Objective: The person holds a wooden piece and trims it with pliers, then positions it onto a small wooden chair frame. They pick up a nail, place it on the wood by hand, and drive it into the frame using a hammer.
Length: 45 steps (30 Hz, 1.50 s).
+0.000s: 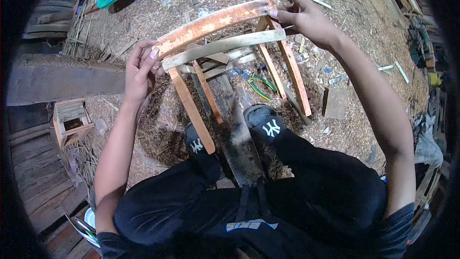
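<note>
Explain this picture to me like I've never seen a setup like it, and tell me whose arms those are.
There is no machine here. A person wears a camera on their head, looking forward and down, so the arms and dark-clothed legs are their own. This is the only view.

The left hand and right hand hold a curved wooden strip by its ends, beside the pale curved rail of a wooden frame with legs.

A dark plank lies between the feet. On the shavings-strewn ground are pliers with green-and-yellow handles.
</note>
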Tool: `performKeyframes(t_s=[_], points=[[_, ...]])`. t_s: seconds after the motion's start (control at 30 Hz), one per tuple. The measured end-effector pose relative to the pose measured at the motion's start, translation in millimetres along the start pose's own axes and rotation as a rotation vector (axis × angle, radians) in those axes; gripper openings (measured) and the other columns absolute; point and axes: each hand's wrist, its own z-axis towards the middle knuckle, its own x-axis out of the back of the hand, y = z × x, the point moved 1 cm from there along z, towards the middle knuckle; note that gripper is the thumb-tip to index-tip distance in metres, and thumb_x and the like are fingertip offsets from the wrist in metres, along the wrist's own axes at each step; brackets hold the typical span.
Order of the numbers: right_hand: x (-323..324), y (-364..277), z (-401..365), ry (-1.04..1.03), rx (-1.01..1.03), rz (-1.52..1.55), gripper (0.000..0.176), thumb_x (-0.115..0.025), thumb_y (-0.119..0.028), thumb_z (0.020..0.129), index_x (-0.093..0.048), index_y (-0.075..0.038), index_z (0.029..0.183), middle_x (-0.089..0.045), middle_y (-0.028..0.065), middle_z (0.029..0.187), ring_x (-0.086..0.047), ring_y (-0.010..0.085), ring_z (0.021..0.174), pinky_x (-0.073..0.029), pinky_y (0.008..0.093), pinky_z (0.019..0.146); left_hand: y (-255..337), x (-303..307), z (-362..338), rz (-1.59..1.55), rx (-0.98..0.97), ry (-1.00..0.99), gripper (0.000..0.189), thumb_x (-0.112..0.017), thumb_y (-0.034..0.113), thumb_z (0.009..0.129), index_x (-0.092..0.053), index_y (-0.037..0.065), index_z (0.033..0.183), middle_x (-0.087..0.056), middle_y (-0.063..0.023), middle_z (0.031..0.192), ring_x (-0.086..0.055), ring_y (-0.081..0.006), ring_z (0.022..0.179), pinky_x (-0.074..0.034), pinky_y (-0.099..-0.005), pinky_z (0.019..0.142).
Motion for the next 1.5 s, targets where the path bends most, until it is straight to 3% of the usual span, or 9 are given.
performKeyframes(t_s=[0.47,0.63,0.7,0.77,0.8,0.9,1.23,1.37,1.5], points=[[6,6,6,-0.006,-0.043,0.054,0.041,-0.062,-0.014,0.101,-0.051,-0.019,0.139,-0.072,0.0125,0.110,-0.068,0.0179,0.097,-0.058,0.0343,0.080,9,-7,2,-0.197,-0.001,-0.075,0.028,-0.040,0.028,0.110,-0.057,0.008,0.122,-0.058,-0.0078,0.117,-0.056,-0.0173,0.117,-0.055,-0.0410,0.093],[10,23,12,0.075,-0.013,0.070,0.049,-0.062,-0.011,0.100,-0.044,-0.015,0.146,-0.069,0.0107,0.113,-0.067,0.0168,0.098,-0.055,0.0323,0.080,-7,2,6,-0.367,0.023,-0.055,0.024,-0.047,0.022,0.106,-0.057,0.007,0.122,-0.056,-0.0061,0.119,-0.057,-0.0188,0.114,-0.054,-0.0411,0.086],[16,33,15,0.063,0.002,0.044,0.049,-0.058,-0.010,0.102,-0.041,-0.016,0.148,-0.067,0.0103,0.113,-0.066,0.0168,0.098,-0.056,0.0329,0.080,11,-5,-10,0.203,-0.126,-0.076,0.024,-0.052,0.006,0.099,-0.054,0.002,0.122,-0.054,-0.0097,0.127,-0.055,-0.0264,0.125,-0.057,-0.0427,0.092],[15,27,10,0.065,-0.066,0.074,0.047,-0.055,-0.007,0.103,-0.042,-0.017,0.146,-0.066,0.0103,0.114,-0.066,0.0173,0.099,-0.056,0.0336,0.081,-40,18,20,0.493,-0.759,-0.203,0.037,-0.059,0.000,0.091,-0.047,0.000,0.127,-0.049,-0.0183,0.138,-0.048,-0.0368,0.136,-0.057,-0.0465,0.101],[19,30,10,0.019,-0.063,0.056,0.047,-0.055,-0.008,0.103,-0.041,-0.017,0.147,-0.064,0.0090,0.119,-0.065,0.0167,0.102,-0.054,0.0331,0.083,-8,-1,4,-0.070,-0.082,-0.160,0.053,-0.069,0.008,0.087,-0.043,0.003,0.132,-0.044,-0.0262,0.143,-0.041,-0.0436,0.141,-0.047,-0.0541,0.112],[8,17,6,0.045,-0.067,0.014,0.041,-0.053,-0.005,0.102,-0.044,-0.016,0.140,-0.061,0.0041,0.114,-0.059,0.0130,0.094,-0.052,0.0302,0.081,-4,-10,-3,0.087,-0.192,-0.173,0.057,-0.074,0.022,0.091,-0.041,0.007,0.136,-0.053,-0.0247,0.137,-0.041,-0.0415,0.142,-0.031,-0.0571,0.121],[0,10,4,0.034,-0.067,0.094,0.047,-0.049,0.000,0.101,-0.040,-0.016,0.144,-0.058,0.0052,0.117,-0.061,0.0128,0.093,-0.055,0.0309,0.078,0,-17,1,0.364,-0.182,-0.038,0.045,-0.073,0.035,0.095,-0.047,0.012,0.125,-0.065,-0.0178,0.124,-0.053,-0.0341,0.133,-0.043,-0.0498,0.110],[5,16,6,0.011,-0.042,0.101,0.044,-0.051,-0.004,0.103,-0.040,-0.017,0.143,-0.059,0.0054,0.119,-0.063,0.0131,0.092,-0.055,0.0305,0.078,1,-14,2,0.262,-0.230,-0.132,0.043,-0.069,0.029,0.097,-0.046,0.013,0.129,-0.059,-0.0152,0.130,-0.051,-0.0322,0.135,-0.033,-0.0531,0.120],[10,16,8,-0.007,-0.030,0.100,0.041,-0.053,-0.004,0.102,-0.042,-0.014,0.141,-0.061,0.0109,0.131,-0.063,0.0189,0.113,-0.054,0.0345,0.088,1,-13,0,0.212,-0.245,-0.146,0.039,-0.067,0.026,0.098,-0.048,0.014,0.130,-0.062,-0.0132,0.123,-0.055,-0.0291,0.130,-0.034,-0.0513,0.120]])
